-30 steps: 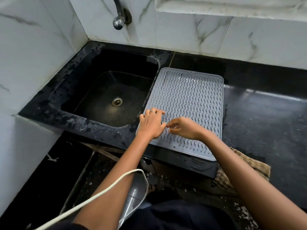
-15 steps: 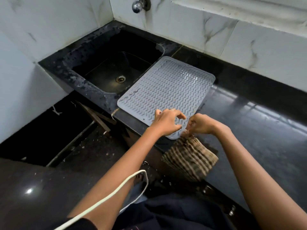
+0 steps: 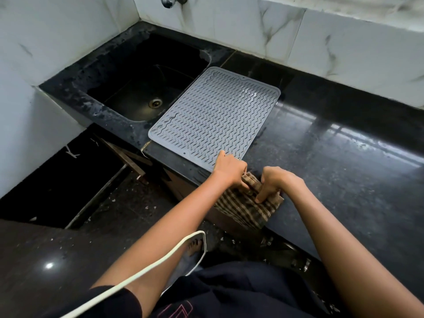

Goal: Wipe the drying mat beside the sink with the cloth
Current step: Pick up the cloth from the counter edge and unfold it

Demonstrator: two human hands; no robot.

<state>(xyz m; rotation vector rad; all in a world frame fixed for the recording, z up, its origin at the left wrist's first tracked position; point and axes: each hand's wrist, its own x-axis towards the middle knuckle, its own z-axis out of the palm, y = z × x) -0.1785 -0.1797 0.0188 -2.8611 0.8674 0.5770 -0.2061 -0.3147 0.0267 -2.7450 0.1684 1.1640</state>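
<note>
A grey ribbed drying mat (image 3: pixel 213 115) lies on the black counter just right of the sink (image 3: pixel 146 88). A brown checked cloth (image 3: pixel 243 207) hangs over the counter's front edge, below the mat's near right corner. My left hand (image 3: pixel 229 168) grips the cloth's upper edge, its fingers curled around bunched fabric at the mat's corner. My right hand (image 3: pixel 273 182) pinches the same cloth from the right, with one finger pressed down on it. Water drops glisten near the mat's far right corner.
The black stone counter (image 3: pixel 332 157) stretches away to the right, wet and shiny. A tap (image 3: pixel 167 1) pokes out of the marble wall above the sink. A white cable (image 3: pixel 149 267) runs across my left arm. Open space under the counter shows a dusty floor.
Both hands left the mat's near edge and moved right and down onto the checked cloth, taking hold of it. The view swung to the right.
</note>
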